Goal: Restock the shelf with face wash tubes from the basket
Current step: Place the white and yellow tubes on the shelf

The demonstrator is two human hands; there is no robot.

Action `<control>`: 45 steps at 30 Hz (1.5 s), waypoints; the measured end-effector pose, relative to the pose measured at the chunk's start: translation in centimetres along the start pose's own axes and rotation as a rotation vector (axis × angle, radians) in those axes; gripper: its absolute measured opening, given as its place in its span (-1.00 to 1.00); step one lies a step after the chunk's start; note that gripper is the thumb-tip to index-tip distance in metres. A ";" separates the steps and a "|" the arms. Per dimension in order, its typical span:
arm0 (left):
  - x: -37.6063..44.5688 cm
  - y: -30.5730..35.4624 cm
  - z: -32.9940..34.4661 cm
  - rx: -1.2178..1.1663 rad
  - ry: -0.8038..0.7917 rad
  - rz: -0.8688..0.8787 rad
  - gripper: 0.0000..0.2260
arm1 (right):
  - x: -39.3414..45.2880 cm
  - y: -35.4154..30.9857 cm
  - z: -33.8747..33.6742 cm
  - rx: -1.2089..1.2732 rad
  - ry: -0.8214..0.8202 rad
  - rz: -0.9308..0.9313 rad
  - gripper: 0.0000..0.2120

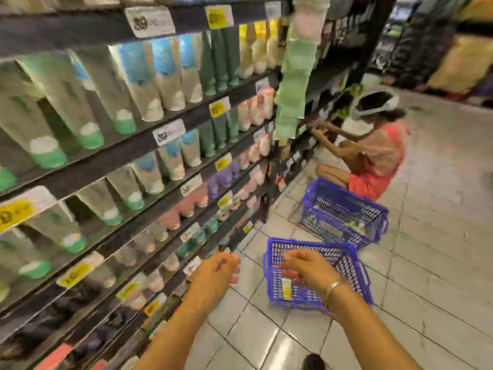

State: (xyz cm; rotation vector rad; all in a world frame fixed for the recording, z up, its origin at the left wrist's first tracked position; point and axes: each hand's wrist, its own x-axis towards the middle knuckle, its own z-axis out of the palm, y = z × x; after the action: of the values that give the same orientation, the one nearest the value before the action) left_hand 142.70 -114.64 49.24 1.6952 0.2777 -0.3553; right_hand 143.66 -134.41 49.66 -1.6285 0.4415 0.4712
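A blue plastic basket (354,265) sits on the tiled floor beside the shelf (112,158), which runs along the left in several dark tiers. One yellow and white face wash tube (286,288) lies in the basket near its front left corner. My right hand (306,268) hovers over the basket just above that tube, fingers spread, holding nothing. My left hand (217,271) hangs between the basket and the lower shelf tiers, fingers loosely apart and empty. Rows of green, blue, teal and pink tubes (157,76) stand on the shelf. The frame is motion blurred.
A second blue basket (344,209) stands on the floor farther along the aisle. Beyond it a person (373,153) in a red top crouches at the shelf, reaching into it. A strip of green sachets (296,76) hangs from the shelf end. Tiled floor stretches to the right.
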 end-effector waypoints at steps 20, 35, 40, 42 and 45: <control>25.0 -15.6 29.3 0.010 -0.080 -0.606 -0.85 | 28.9 21.1 -24.5 -0.033 0.138 0.547 -0.77; 43.5 -44.0 33.0 0.109 -0.049 -0.745 -0.84 | 54.5 49.1 -16.7 -0.362 0.040 0.559 -0.86; 45.1 -46.9 32.9 0.131 -0.108 -0.718 -0.76 | 59.7 55.7 -12.8 -0.414 0.100 0.597 -0.83; 45.2 -47.0 33.1 0.123 -0.109 -0.726 -0.80 | 60.8 57.8 -11.5 -0.455 0.162 0.641 -0.54; 45.5 -46.7 32.9 0.100 -0.127 -0.699 -0.84 | 61.5 58.9 -9.7 -0.495 0.278 0.677 -0.38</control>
State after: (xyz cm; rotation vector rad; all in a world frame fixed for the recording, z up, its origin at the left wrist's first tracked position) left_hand 164.46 -140.89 -15.39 1.6226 0.7704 -1.0010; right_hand 163.93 -150.96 -31.95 -2.0122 1.1741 0.9148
